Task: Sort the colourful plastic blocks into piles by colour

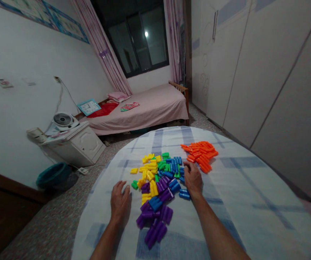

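Observation:
My left hand [119, 201] rests low over the tablecloth with its fingers apart, holding nothing. Nearest to it are a green plastic block [134, 185] and the left edge of the mixed pile. My right hand [193, 177] is at the pile's right side, its fingers curled close together beside blue blocks [174, 168]; what they hold, if anything, is hidden. Yellow blocks [152, 166] lie on the pile's left, and purple blocks [155, 231] spread toward me. Green blocks [165, 155] sit among the blue ones. Beyond my right hand, orange pieces [202, 153] form a separate heap.
A round table [239, 202] with a blue-and-white checked cloth carries all the blocks. Behind it stands a bed [155, 104] with a pink sheet. At the left are a white cabinet [86, 144] with a fan [63, 120] and a teal bin [52, 175]. A wardrobe [253, 72] lines the right.

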`<state>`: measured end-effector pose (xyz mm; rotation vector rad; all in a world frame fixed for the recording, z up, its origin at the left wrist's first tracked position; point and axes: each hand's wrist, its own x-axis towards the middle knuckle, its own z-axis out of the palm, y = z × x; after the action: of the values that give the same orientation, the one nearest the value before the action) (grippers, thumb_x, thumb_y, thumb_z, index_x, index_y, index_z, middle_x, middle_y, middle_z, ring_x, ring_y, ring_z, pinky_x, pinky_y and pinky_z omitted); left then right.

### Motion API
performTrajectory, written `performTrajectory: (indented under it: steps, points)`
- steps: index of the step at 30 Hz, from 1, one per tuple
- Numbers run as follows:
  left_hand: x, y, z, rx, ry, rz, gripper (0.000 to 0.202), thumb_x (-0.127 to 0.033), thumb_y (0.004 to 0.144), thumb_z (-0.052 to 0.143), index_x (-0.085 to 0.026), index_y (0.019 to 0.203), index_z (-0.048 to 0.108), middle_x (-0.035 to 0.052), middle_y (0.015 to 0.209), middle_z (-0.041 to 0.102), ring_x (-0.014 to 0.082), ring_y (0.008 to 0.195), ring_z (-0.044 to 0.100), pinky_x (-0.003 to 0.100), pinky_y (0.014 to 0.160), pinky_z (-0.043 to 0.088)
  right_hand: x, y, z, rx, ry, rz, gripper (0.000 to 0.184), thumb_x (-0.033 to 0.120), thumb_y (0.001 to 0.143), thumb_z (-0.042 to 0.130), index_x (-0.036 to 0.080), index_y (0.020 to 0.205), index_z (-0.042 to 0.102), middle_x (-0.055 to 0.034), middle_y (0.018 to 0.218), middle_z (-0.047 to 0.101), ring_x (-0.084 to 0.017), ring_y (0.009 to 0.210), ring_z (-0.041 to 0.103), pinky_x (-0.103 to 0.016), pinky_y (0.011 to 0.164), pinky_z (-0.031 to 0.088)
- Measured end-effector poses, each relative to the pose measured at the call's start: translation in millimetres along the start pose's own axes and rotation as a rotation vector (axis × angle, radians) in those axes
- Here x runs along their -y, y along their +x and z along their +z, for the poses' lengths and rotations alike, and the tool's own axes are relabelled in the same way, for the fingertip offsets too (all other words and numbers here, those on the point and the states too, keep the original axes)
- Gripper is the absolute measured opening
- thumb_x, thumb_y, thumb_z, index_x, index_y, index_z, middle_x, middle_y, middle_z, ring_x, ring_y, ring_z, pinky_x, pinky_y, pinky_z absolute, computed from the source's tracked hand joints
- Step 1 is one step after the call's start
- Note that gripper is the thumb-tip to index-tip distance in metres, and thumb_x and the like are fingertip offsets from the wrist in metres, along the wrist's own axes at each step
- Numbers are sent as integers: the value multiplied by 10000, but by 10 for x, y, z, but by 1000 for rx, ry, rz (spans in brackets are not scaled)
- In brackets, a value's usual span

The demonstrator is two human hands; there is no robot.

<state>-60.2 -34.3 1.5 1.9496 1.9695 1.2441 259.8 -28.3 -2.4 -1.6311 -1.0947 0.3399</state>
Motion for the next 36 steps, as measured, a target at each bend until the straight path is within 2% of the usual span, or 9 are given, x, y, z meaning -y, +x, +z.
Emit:
performTrajectory:
  steps: [4, 7, 10, 12, 17, 22, 28, 32, 36]
  points:
    - [-300, 234, 172, 76, 48, 152, 434, -466, 769, 557, -197, 1106, 606, 130, 1277, 491, 314, 1272, 385, 520, 1065, 299, -3, -5, -14, 6, -1, -15, 300, 266, 821, 360, 222, 981, 609, -60, 1018, 630, -222, 959, 563, -362, 856, 421]
    - [-585, 354, 341, 190, 93, 290, 485, -466, 763, 585, -208, 1174, 584, 126, 1357, 437, 330, 1337, 286, 537, 1076, 269, 30, -9, -41, 39, -7, -3, 300, 270, 823, 357, 223, 985, 605, -63, 1037, 626, -228, 969, 564, -372, 857, 420]
    - [-796, 426, 518, 349, 89, 446, 508, -443, 756, 609, -246, 1222, 553, 96, 1382, 427, 325, 1354, 257, 533, 1078, 269, 72, -13, -68, 69, -22, 29, 306, 278, 825, 354, 224, 997, 601, -65, 1051, 624, -233, 965, 566, -385, 859, 416]
    - [-864, 471, 620, 402, 88, 503, 504, -406, 768, 602, -250, 1242, 530, 93, 1367, 447, 309, 1344, 282, 526, 1074, 281, 91, -16, -79, 78, -26, 40, 306, 285, 827, 354, 224, 997, 601, -66, 1055, 623, -236, 964, 565, -391, 863, 411]
    - [-826, 600, 708, 385, 150, 517, 229, -246, 788, 534, -190, 1000, 601, 104, 1226, 560, 256, 1223, 440, 461, 1062, 317, 102, -16, -81, 84, -30, 26, 313, 284, 824, 350, 214, 991, 605, -68, 1043, 628, -236, 969, 562, -377, 851, 408]
    - [-582, 753, 529, 475, 279, 417, 226, -254, 843, 436, -194, 985, 601, 86, 1019, 641, 220, 979, 574, 374, 902, 438, 104, -21, -70, 77, -54, 31, 317, 288, 819, 354, 216, 989, 611, -53, 1034, 634, -217, 951, 567, -350, 843, 403]
    - [-377, 855, 353, 515, 291, 339, 339, -362, 878, 413, -163, 1063, 616, 90, 1086, 636, 213, 1036, 553, 354, 953, 404, 91, -23, -52, 56, -80, 35, 322, 301, 811, 360, 225, 983, 621, -31, 1013, 639, -197, 926, 570, -318, 819, 399]
    - [-469, 780, 392, 547, 293, 351, 482, -527, 810, 511, -213, 1168, 586, 77, 1194, 596, 236, 1123, 519, 380, 980, 384, 90, -19, -48, 61, -92, 46, 337, 305, 809, 353, 224, 990, 625, -36, 1030, 639, -197, 934, 567, -317, 821, 395]
    - [-488, 756, 480, 533, 302, 294, 473, -464, 801, 537, -201, 1193, 574, 99, 1235, 577, 257, 1156, 509, 407, 995, 375, 105, -16, -55, 60, -84, 37, 358, 317, 806, 349, 208, 996, 631, -55, 1025, 639, -201, 935, 567, -315, 818, 398]
